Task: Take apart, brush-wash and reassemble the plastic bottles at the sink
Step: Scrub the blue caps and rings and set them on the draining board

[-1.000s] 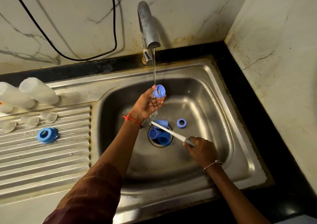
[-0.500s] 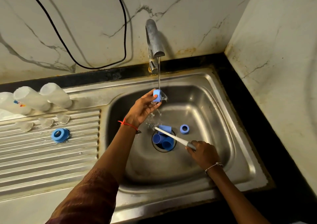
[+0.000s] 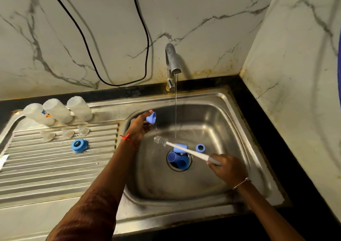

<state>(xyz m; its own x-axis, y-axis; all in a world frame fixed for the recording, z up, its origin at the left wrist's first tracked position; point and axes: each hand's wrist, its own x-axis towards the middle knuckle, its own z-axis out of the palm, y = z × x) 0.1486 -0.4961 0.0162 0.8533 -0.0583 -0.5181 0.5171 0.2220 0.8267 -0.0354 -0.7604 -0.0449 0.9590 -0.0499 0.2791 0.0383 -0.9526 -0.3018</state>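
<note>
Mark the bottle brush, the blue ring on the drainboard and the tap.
bottle brush [image 3: 186, 150]: head view, middle of its white shaft.
blue ring [image 3: 73, 146]: head view, its left rim.
tap [image 3: 172, 60]: head view, upper part of the spout.

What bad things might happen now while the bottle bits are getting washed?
The small blue plastic cap is only pinched by the left hand, so it may slip into the steel sink. The blue plastic cups lying over the drain hole might block it while the tap water runs. The right hand holds the white bottle brush by its end, so it may wobble.
</note>
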